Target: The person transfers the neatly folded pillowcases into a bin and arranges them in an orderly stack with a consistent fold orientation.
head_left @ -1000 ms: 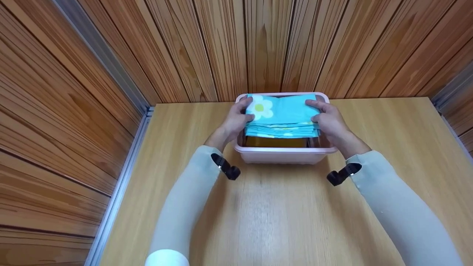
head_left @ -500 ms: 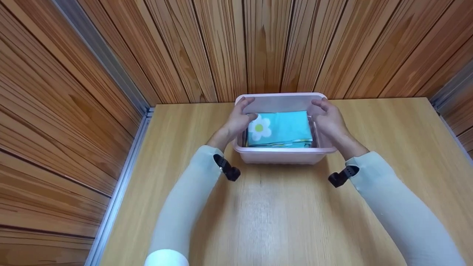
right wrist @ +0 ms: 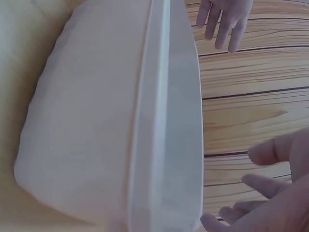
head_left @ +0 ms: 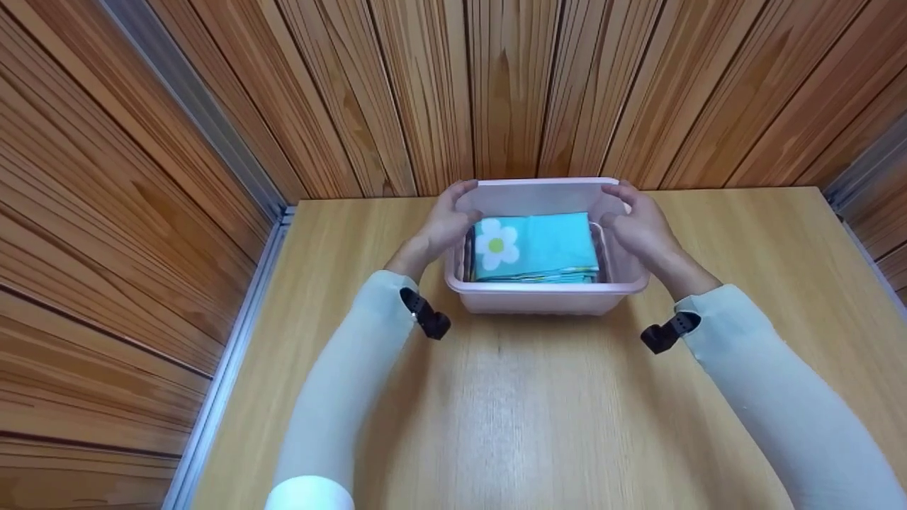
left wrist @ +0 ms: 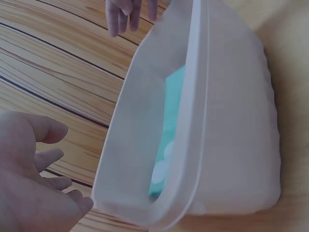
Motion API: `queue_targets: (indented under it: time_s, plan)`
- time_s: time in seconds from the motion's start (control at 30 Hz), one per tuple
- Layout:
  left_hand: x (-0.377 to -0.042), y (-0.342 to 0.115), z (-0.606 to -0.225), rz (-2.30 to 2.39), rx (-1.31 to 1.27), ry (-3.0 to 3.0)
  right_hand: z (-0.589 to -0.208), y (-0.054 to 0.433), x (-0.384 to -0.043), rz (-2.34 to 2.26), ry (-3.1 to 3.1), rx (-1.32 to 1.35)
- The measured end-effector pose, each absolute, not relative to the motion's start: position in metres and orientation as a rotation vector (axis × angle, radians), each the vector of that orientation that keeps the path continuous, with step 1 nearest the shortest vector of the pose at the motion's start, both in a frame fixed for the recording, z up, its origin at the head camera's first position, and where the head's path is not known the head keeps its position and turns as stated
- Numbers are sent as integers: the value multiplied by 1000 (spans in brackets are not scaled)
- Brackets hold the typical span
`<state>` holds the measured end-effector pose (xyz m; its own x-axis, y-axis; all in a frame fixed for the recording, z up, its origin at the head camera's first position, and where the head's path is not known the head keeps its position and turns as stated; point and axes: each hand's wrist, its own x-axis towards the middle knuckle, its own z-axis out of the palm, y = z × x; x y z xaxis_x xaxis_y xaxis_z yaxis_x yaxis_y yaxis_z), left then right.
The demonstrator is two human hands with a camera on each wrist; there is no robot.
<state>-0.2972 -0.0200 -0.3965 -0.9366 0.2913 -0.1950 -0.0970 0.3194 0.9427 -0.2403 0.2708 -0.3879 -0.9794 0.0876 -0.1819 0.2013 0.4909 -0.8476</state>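
Observation:
A pale pink plastic bin point(head_left: 545, 303) stands on the table near the back wall. Inside it lies a folded turquoise cloth point(head_left: 549, 244) with a white flower at its left; what lies beneath is mostly hidden. My left hand point(head_left: 445, 223) is over the bin's left side, fingers spread and holding nothing. On the opposite side, my right hand point(head_left: 641, 223) is likewise empty, its fingers relaxed. In the left wrist view the left hand point(left wrist: 36, 179) appears beside the bin's rim, and the right wrist view has the right hand point(right wrist: 270, 193) apart from the cloth.
Wood-plank panels point(head_left: 506, 92) rise directly behind the bin, with more on the left. The light wooden table point(head_left: 510, 411) extends in front and to both sides. A metal rail point(head_left: 227, 368) runs along its left edge.
Both hands held the folded cloth above the bin a second ago. They let go, the cloth came to lie inside, and the hands have since moved apart, outward toward the bin's sides.

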Motion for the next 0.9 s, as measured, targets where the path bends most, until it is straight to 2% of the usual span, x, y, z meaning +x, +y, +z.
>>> queue_targets:
  time_s: [0.3, 0.63, 0.9]
  plan:
    - [-307, -40, -391, 1614, 232, 2443, -374, 289, -243, -1435, 2695, 156]
    - [-324, -79, -370, 1315, 143, 2803, -362, 325, -245, -1366, 2843, 151]
    - [-336, -110, -360, 895, 146, 3054, -356, 343, -248, -1185, 3035, 138]
